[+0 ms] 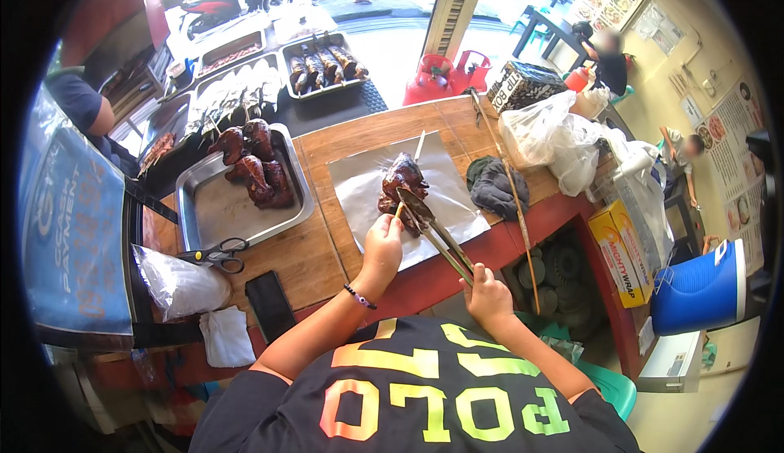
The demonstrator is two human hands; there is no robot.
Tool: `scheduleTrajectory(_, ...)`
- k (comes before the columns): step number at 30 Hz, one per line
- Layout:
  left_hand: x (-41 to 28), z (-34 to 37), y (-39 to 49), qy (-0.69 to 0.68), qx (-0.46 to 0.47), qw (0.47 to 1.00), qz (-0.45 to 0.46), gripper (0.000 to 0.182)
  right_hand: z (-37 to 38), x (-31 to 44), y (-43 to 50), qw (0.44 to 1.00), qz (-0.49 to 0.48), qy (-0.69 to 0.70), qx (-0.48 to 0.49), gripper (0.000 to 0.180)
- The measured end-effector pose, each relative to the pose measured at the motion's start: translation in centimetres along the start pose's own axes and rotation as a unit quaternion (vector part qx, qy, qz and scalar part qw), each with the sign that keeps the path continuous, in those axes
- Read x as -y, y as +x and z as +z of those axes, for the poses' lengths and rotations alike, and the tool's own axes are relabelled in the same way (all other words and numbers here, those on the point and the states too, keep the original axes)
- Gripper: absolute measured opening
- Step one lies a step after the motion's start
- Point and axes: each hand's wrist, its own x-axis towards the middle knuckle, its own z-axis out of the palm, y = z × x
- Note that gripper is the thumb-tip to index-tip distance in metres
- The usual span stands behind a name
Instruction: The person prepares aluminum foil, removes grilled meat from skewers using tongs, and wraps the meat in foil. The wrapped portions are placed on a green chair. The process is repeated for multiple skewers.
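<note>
A glazed piece of grilled chicken [401, 177] on a skewer lies on a sheet of aluminium foil [361, 192] before me. Between the fingers of my left hand [383, 246] is the near end of the bamboo skewer [399, 210]. My right hand [488, 294] grips metal tongs [450, 249], whose tips rest against the chicken's near right side. Past the chicken, a pale pointed stick [420, 145] shows above the foil. Left of the foil, more glazed chicken pieces [260, 174] sit in the right part of a steel tray [202, 192].
Scissors [223, 256], a bag of clear plastic [177, 284], a black phone [270, 306] and a white cloth [226, 336] lie at left. Right of the foil are a dark grey cloth [499, 188], a long thin stick [511, 189] and white plastic bags [554, 137]. A tray of grilled fish [324, 67] stands beyond.
</note>
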Motion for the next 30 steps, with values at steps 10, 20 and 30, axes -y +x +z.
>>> scheduleTrajectory(10, 0.5, -0.1, 0.1, -0.019, -0.009, 0.999, -0.04, 0.018, 0.7, 0.7, 0.4, 0.996, 0.026, 0.072, 0.038, 0.032)
scheduleTrajectory(20, -1.4, -3.3, 1.6, -0.098, 0.03, 0.995, 0.006, 0.02, -5.0, -3.2, 0.5, 0.708, 0.196, 0.619, 0.278, 0.04)
scheduleTrajectory(30, -2.4, -3.1, 0.9, -0.006, 0.07, 0.997, 0.024, 0.022, -2.7, -1.6, 6.4, 0.646, 0.122, 0.7, 0.281, 0.036)
